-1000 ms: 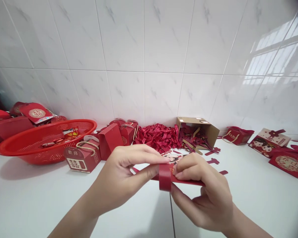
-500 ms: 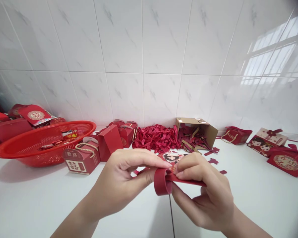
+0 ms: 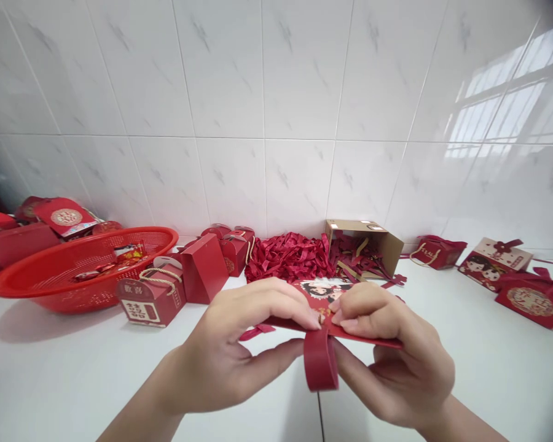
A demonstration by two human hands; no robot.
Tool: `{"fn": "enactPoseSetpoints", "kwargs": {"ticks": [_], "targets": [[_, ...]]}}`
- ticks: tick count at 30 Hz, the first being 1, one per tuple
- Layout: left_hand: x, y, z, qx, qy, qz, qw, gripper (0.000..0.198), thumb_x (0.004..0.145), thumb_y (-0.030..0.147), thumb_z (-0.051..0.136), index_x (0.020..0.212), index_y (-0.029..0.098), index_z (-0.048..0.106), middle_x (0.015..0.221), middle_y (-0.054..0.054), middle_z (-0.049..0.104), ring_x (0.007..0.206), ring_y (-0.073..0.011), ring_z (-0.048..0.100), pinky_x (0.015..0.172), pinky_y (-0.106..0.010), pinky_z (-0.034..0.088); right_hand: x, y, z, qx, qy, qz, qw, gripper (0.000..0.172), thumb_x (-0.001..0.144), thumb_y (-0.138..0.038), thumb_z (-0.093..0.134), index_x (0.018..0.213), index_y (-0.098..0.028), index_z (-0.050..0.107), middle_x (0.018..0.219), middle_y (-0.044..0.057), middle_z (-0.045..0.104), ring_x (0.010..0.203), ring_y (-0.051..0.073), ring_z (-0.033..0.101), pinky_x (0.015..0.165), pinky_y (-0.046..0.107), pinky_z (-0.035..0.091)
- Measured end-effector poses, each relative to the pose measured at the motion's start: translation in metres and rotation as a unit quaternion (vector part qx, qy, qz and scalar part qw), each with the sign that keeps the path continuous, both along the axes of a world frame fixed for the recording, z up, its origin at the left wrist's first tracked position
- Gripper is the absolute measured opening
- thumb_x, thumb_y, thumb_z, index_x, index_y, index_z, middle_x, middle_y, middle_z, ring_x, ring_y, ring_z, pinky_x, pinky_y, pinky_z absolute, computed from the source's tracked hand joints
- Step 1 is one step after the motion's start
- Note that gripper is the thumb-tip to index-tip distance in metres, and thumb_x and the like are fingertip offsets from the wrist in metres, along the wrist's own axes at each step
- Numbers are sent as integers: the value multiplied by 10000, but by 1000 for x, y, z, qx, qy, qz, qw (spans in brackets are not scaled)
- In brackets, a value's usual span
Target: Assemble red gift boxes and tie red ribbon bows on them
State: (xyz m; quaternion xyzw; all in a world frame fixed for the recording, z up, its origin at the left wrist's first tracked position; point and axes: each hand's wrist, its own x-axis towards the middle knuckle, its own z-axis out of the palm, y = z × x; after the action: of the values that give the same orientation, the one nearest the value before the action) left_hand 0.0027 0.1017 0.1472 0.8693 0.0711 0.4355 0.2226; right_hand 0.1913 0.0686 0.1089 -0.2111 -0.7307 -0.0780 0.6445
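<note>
Above the tabletop, both hands hold a flat red printed cardboard piece (image 3: pixel 325 291) with cartoon figures on it. A dark red strap (image 3: pixel 321 367) hangs in a loop from its near edge. My left hand (image 3: pixel 244 344) is closed on the left part, fingers on top, thumb tip underneath beside the strap. My right hand (image 3: pixel 396 356) grips the right part, fingertips pressing on the printed face and thumb below. Fingers cover much of the print, and where the strap joins the cardboard is partly hidden.
A red plastic basket (image 3: pixel 85 301) with small packets stands left, by a red box with rope handle (image 3: pixel 152 298). Against the tiled wall lie a heap of red ribbons (image 3: pixel 290 256) and an open carton (image 3: pixel 389 248) of straps. Several decorated boxes (image 3: pixel 532 299) sit right.
The strap loop has swung from the left side of the near edge to hang lower and further right. The cardboard shows flatter, and my right hand has shifted slightly right.
</note>
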Motion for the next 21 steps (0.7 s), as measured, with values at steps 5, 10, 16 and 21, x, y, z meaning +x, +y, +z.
{"fn": "enactPoseSetpoints", "kwargs": {"ticks": [5, 10, 16, 21], "targets": [[4, 4, -4, 16, -18, -10, 1000, 242, 789, 0, 579, 902, 201, 652, 807, -55, 694, 814, -180, 657, 738, -317, 566, 0, 1, 0, 23, -15, 16, 999, 297, 682, -12, 626, 896, -208, 566, 733, 37, 617, 645, 175, 593, 582, 347, 522], [5, 6, -4, 44, -33, -2, 998, 285, 777, -49, 563, 901, 190, 654, 810, -54, 681, 797, -158, 650, 715, -290, 558, -1, 0, 1, -40, -20, 11, 999, 524, 710, -17, 599, 1200, -194, 535, 813, 52, 619, 728, 180, 594, 623, 334, 522], [5, 5, -4, 43, -22, -10, 999, 301, 767, -54, 572, 901, 201, 660, 813, -43, 686, 800, -153, 651, 730, -283, 551, -1, -1, 4, -38, -38, 11, 998, 430, 702, -9, 564, 1079, -202, 639, 852, 64, 598, 743, 175, 597, 605, 307, 523], [3, 5, -5, 51, -25, -10, 998, 318, 768, -60, 565, 916, 205, 658, 826, -52, 686, 808, -154, 647, 730, -284, 549, -2, -1, 4, -24, -32, -8, 999, 341, 704, -23, 580, 1002, -175, 644, 821, 72, 600, 734, 178, 595, 599, 318, 531]]}}
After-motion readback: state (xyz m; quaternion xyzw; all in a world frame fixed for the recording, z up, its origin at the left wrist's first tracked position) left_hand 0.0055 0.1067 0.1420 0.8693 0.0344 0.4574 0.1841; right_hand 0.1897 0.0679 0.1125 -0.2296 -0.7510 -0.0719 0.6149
